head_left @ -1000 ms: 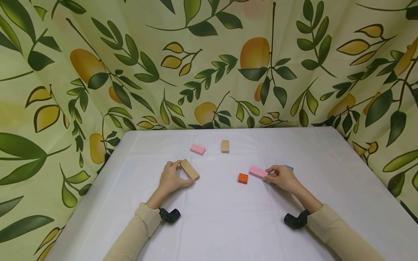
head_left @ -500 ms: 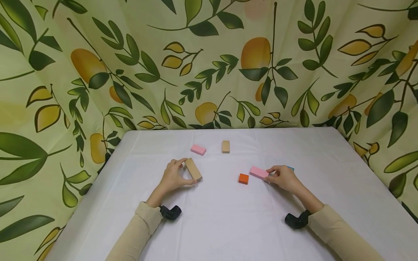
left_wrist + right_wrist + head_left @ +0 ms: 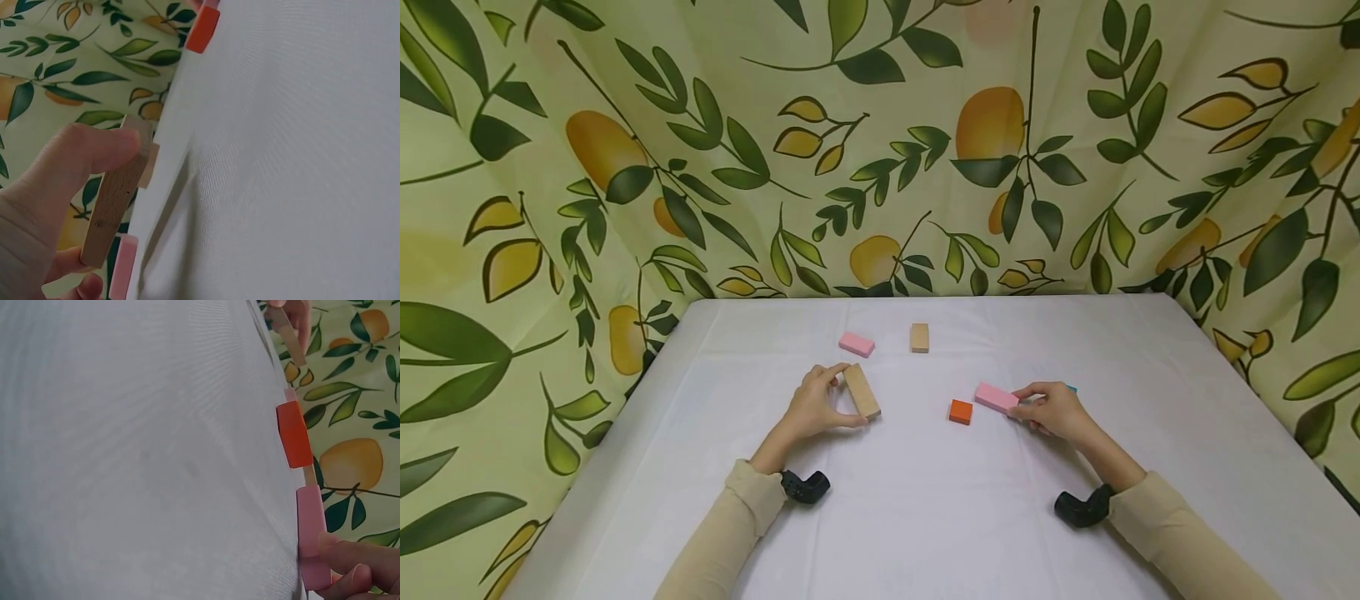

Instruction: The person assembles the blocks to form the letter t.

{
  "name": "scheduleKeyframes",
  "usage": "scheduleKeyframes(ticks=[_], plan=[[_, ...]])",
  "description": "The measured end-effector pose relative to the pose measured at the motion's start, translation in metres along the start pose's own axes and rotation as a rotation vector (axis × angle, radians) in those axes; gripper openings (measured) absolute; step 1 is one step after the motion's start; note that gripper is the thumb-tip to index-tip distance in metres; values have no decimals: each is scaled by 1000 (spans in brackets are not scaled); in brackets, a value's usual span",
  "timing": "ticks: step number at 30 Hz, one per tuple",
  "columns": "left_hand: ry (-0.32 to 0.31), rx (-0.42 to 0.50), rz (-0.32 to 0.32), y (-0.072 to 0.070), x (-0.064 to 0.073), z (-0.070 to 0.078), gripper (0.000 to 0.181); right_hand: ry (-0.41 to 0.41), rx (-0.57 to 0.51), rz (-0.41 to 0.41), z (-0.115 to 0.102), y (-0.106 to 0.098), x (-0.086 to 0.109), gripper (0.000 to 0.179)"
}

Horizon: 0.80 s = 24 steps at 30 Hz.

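My left hand (image 3: 811, 408) grips a plain wooden block (image 3: 861, 392) by its two ends, thumb at the near end and fingers at the far one. In the left wrist view this wooden block (image 3: 115, 197) is held up off the cloth, with a shadow beneath. On the right, my right hand (image 3: 1054, 410) pinches the right end of a pink block (image 3: 996, 397), which lies low at the cloth in the right wrist view. An orange-red block (image 3: 960, 412) lies just left of that pink block, between the hands.
Farther back on the white-covered table (image 3: 925, 517) lie another pink block (image 3: 857, 344) and a smaller-looking wooden block (image 3: 919, 337). A blue piece (image 3: 1072, 388) peeks out behind my right hand, mostly hidden. A leaf-and-fruit patterned curtain (image 3: 880, 167) surrounds the table's back and sides.
My left hand has carried the wooden block to the right, toward the orange-red block, and the block has turned slightly more upright in view. The right hand and its pink block stay put.
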<state>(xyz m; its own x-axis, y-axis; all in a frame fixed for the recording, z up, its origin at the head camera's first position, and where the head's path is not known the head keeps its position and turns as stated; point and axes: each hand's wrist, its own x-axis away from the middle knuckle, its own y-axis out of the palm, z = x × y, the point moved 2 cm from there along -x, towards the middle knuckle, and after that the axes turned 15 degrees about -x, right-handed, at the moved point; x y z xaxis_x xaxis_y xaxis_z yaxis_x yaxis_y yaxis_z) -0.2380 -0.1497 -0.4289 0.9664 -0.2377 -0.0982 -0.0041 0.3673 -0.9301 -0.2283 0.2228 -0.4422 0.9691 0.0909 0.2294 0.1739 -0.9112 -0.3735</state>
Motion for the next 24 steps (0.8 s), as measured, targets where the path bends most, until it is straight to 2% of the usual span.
scheduleKeyframes(ticks=[8,14,24], plan=[[44,14,-44,6,-4,8,92,33,-51,-3,-2,0,1,48],[73,18,-60,8,-5,13,91,27,-39,-4,-2,0,1,48],[162,6,-103,9,-10,19,91,32,-26,0,-3,0,1,48]])
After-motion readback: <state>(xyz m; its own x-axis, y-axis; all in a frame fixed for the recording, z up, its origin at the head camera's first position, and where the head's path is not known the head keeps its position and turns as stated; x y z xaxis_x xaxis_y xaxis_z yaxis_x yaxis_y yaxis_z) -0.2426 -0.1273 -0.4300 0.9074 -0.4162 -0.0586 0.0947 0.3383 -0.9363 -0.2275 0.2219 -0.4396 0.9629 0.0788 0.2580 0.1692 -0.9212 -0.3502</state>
